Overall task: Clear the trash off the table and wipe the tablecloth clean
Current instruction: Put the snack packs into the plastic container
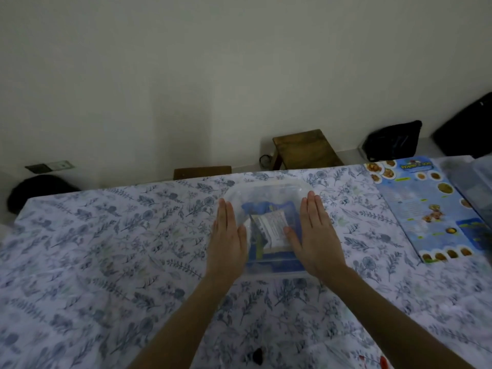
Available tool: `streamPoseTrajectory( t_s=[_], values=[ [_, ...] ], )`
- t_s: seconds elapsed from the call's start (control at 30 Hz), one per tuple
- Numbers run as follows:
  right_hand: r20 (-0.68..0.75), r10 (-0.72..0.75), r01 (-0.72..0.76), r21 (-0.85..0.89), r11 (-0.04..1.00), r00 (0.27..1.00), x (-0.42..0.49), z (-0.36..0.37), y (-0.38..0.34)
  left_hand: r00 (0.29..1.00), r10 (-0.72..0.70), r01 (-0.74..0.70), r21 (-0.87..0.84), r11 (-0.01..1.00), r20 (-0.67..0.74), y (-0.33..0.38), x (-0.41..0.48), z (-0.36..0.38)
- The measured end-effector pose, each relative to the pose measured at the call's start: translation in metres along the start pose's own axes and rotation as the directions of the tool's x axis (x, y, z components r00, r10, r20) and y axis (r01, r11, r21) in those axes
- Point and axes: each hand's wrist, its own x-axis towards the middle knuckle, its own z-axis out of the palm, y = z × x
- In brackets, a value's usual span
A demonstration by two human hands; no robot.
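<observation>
A clear plastic container (266, 191) sits mid-table on the blue floral tablecloth (106, 249). Inside it lie a blue item and a white printed packet (271, 225). My left hand (229, 235) lies flat along the container's left side and my right hand (314, 230) along its right side. The fingers are straight and together, and the thumbs reach in over the top, so the box is held between the two hands. Near the front edge, small dark scraps (257, 355) and a red-marked wrapper (380, 362) lie on the cloth.
A blue food menu leaflet (426, 209) lies at the right, with a clear plastic box (479, 179) past it at the edge. Behind the table stand a wooden stool (306, 147), a chair back (202, 172) and black bags (391, 142) against the wall.
</observation>
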Motion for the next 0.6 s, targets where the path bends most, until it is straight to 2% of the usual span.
streamPoseTrajectory(
  t_s=[0.17,0.23,0.3,0.37,0.43,0.47,0.53,0.6],
  values=[
    [0.078,-0.001,0.001,-0.001,1.000,0.997,0.014,-0.010,-0.001,0.994,-0.023,0.026,-0.024,0.999,0.106,0.008,0.017,-0.014],
    [0.124,0.001,-0.008,0.053,0.999,0.992,0.015,-0.021,0.001,0.977,-0.117,0.125,-0.035,0.991,0.181,0.015,0.020,-0.026],
    [0.117,0.078,-0.101,0.204,0.974,0.990,0.005,-0.026,0.008,0.937,-0.312,0.334,-0.136,0.933,0.158,0.019,0.012,-0.035],
    [0.155,0.217,-0.265,0.468,0.843,0.964,-0.019,-0.035,0.016,0.907,-0.409,0.421,-0.239,0.875,0.100,0.021,-0.006,-0.040],
    [0.258,0.261,-0.366,0.688,0.627,0.930,-0.044,-0.042,0.023,0.906,-0.420,0.413,-0.311,0.856,0.048,0.025,-0.029,-0.040],
    [0.256,0.247,-0.354,0.731,0.583,0.935,-0.053,-0.045,0.027,0.911,-0.412,0.398,-0.338,0.853,0.032,0.029,-0.037,-0.038],
    [0.158,0.271,-0.299,0.716,0.631,0.949,-0.062,-0.045,0.036,0.923,-0.383,0.366,-0.348,0.863,0.021,0.038,-0.047,-0.032],
    [0.128,0.345,-0.332,0.694,0.639,0.930,-0.062,-0.043,0.047,0.936,-0.348,0.342,-0.351,0.872,0.048,0.052,-0.048,-0.022]
  ],
)
